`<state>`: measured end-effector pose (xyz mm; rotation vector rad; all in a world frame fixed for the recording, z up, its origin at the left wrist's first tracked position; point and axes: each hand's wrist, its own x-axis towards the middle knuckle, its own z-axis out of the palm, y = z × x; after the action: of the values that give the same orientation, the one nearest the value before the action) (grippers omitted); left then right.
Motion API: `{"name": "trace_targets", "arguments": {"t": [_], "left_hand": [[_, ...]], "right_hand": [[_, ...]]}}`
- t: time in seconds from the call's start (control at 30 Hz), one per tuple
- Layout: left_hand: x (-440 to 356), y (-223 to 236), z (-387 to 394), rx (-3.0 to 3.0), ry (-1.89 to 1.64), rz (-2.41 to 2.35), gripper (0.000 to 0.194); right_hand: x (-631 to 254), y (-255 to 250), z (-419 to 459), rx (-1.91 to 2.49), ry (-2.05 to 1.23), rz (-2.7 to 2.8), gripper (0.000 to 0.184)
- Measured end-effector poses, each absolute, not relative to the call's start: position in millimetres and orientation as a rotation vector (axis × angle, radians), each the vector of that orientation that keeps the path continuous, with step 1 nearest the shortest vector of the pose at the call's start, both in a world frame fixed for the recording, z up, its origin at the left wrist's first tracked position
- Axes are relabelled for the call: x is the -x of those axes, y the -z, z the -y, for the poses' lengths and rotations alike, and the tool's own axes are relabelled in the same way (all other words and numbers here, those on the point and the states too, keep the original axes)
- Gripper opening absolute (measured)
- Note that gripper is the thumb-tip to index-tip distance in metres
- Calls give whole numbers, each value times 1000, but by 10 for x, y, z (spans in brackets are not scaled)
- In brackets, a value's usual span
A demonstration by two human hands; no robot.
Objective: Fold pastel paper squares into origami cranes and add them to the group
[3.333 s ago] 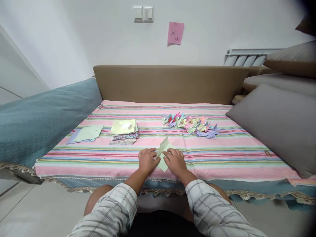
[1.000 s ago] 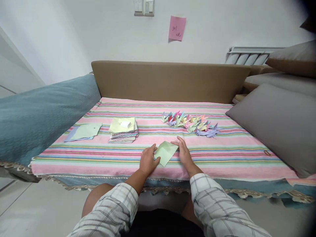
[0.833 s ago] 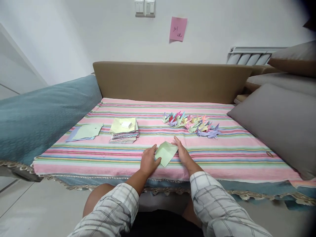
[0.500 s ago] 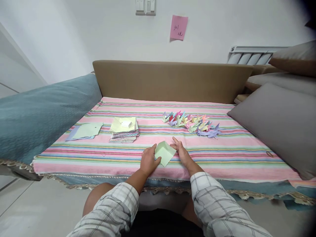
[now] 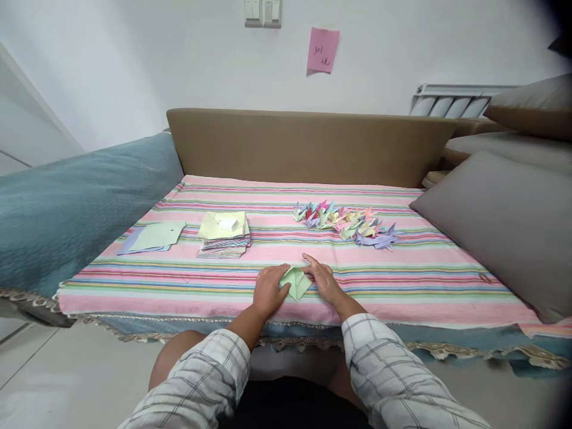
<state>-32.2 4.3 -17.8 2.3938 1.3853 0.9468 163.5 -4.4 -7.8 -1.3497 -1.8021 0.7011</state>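
Note:
A light green square of origami paper [image 5: 298,286], partly folded, lies on the striped cloth in front of me. My left hand [image 5: 269,289] is closed on its left side, the thumb pressing on top near the lower left edge. At the upper right edge, my right hand [image 5: 326,282] touches the paper with a fingertip while another finger stretches out above it, apart. Beyond my hands sits a cluster of folded paper cranes [image 5: 344,221] in many colours.
A stack of coloured paper [image 5: 223,241] with a small white object [image 5: 228,224] on top stands to the left. Farther left lie loose green and purple sheets [image 5: 154,237]. Grey cushions [image 5: 487,220] line the right side, and a brown backrest [image 5: 308,146] closes off the back.
The upper part of the green paper has been folded down and inward, so it looks smaller. My right hand has moved slightly left; my left hand stays at the left edge.

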Motion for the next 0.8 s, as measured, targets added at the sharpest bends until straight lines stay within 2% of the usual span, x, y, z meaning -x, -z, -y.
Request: {"name": "trace_targets", "arguments": {"t": [0.23,0.4,0.57,0.73,0.8], "left_hand": [[313,168,-23,-2497,-938,-1325,42],[310,132,-2,-2537,-826,-1335,44],[304,104,8,-2566,-729,-1346,47],[300,96,12,-2584,-682,-1346,44],[301,92,15,-2591,-653,-1346,44]], "right_hand": [[-1630,142,-13,1246,-780,1699,61],[-1631,124,-25,1312,-642,1758,55],[-1641,106,-22,1345,-499,1857,44],[-1634,138,-15,1402,-364,1916,18],[-1629,150,0,1401,-322,1926,13]]}}
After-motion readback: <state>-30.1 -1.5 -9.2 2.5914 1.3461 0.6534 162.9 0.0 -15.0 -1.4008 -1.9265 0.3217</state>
